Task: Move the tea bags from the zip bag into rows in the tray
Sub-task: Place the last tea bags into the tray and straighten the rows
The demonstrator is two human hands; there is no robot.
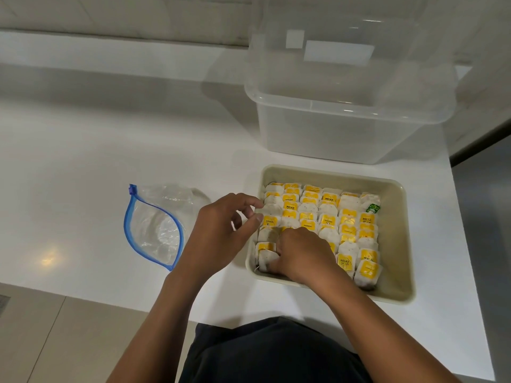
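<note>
A beige tray (398, 244) sits on the white counter, filled with rows of white tea bags (329, 214) with yellow tags; one tag at the far right is green. My right hand (301, 255) reaches down into the tray's near-left corner, fingers curled among the tea bags there; what it holds is hidden. My left hand (221, 230) hovers at the tray's left rim, thumb and fingers loosely curled and close together near a tea bag, with nothing visibly held. The clear zip bag (157, 228) with a blue seal lies open on the counter to the left and looks empty.
A large clear plastic bin (348, 106) with its lid tilted up stands behind the tray. The counter's front edge runs just below the tray, and its right edge lies close beside the tray.
</note>
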